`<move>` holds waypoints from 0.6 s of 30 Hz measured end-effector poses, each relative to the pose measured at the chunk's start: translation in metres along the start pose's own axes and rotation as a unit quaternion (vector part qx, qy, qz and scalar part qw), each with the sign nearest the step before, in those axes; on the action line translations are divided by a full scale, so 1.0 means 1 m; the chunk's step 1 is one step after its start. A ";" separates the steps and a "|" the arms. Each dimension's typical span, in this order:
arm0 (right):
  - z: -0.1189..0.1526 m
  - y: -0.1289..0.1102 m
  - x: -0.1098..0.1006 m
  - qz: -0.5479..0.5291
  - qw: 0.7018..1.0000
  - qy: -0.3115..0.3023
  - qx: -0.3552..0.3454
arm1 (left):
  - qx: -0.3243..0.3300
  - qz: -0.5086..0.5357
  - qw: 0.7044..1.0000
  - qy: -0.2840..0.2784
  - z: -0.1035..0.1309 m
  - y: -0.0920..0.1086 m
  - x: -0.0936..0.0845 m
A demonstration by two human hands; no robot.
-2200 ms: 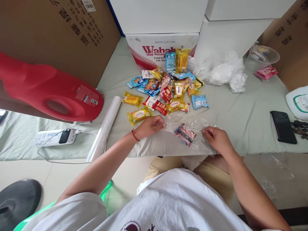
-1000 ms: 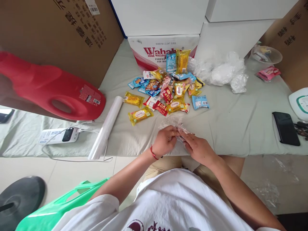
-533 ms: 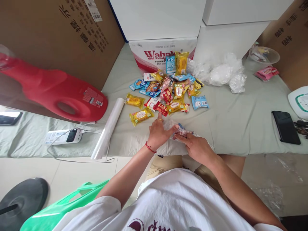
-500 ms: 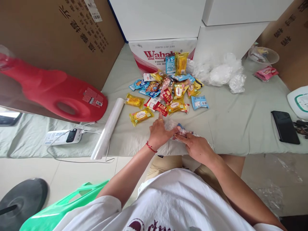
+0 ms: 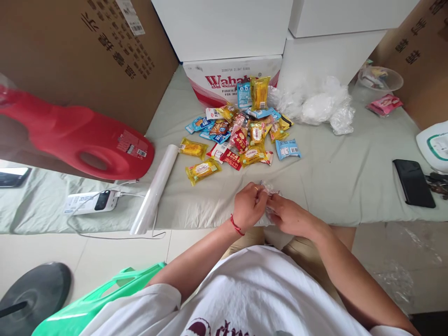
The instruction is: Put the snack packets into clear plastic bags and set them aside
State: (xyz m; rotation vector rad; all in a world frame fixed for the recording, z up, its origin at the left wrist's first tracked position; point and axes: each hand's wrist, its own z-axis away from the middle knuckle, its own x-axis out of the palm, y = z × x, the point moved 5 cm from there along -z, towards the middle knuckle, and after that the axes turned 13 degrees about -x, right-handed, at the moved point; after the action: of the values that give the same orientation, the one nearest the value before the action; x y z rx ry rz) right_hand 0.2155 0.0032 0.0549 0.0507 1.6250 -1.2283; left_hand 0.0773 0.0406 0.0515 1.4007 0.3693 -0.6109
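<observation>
Close to the table's front edge, my left hand (image 5: 249, 205) is closed, its fingers curled onto a clear plastic bag (image 5: 269, 186). A red string bracelet circles that wrist. My right hand (image 5: 289, 213) pinches the same bag from the other side, and the two hands meet. Much of the bag and what lies inside it is hidden behind my fingers. Beyond the hands lies a pile of small wrapped snacks (image 5: 257, 133) in yellow, blue, red and white packets. A yellow packet (image 5: 203, 171) rests apart from the pile, left of my hands.
A roll of clear plastic bags (image 5: 156, 189) lies left, beside a white power bank (image 5: 91, 201) with a cable. A red jug (image 5: 80, 135) leans there too. Crumpled clear plastic (image 5: 318, 105) sits at the back; a black phone (image 5: 414, 183) lies right. A Wahaha box (image 5: 203, 84) stands behind the snacks.
My left hand has moved right and curled its fingers onto the bag, which is now bunched up between both hands. Before, its index finger reached toward the red packet.
</observation>
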 end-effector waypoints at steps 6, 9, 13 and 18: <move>0.031 0.016 -0.014 -0.275 0.956 0.092 0.037 | 0.026 -0.050 0.997 0.048 -0.009 -0.010 0.003; 0.049 0.047 -0.015 -0.151 0.928 0.271 0.208 | 0.016 -0.065 0.995 0.073 -0.009 -0.010 0.008; 0.057 0.045 0.004 0.103 0.927 0.266 0.242 | -0.028 -0.086 0.989 0.118 -0.004 -0.011 0.016; 0.058 0.019 0.022 0.145 0.936 0.239 0.214 | -0.036 -0.133 0.985 0.102 0.003 -0.014 0.024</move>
State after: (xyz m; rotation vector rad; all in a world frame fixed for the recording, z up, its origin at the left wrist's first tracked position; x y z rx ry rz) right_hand 0.2566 -0.0412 0.0308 0.8929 1.6403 -1.3786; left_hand 0.0876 0.0329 0.0265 1.3579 0.7440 -0.6641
